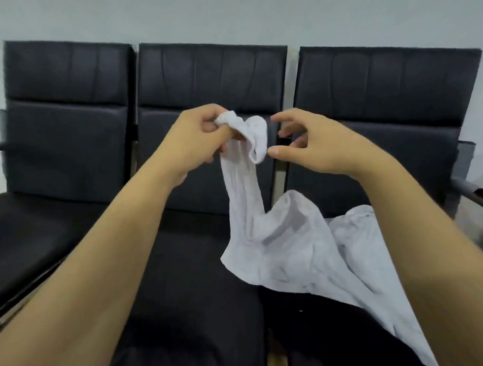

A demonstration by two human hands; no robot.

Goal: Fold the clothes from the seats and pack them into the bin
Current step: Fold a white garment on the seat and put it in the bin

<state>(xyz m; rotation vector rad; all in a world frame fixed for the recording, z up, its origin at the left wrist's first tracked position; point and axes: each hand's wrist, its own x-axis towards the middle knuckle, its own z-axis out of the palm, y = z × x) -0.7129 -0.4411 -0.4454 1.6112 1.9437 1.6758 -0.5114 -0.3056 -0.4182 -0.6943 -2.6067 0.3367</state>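
A white garment (286, 249) lies across the middle and right black seats, with one long sleeve pulled up into the air. My left hand (195, 140) grips the bunched cuff end of that sleeve at chest height in front of the middle seat back. My right hand (310, 144) hovers just right of the cuff with fingers spread and bent, its thumb tip close to the fabric but holding nothing. The garment's lower part runs under my right forearm and out of the bottom right. No bin is in view.
Three black padded seats (69, 139) stand in a row against a pale wall, with metal armrests (470, 191) at both ends. The left seat holds nothing. A dark item lies on the seat cushion at the bottom centre.
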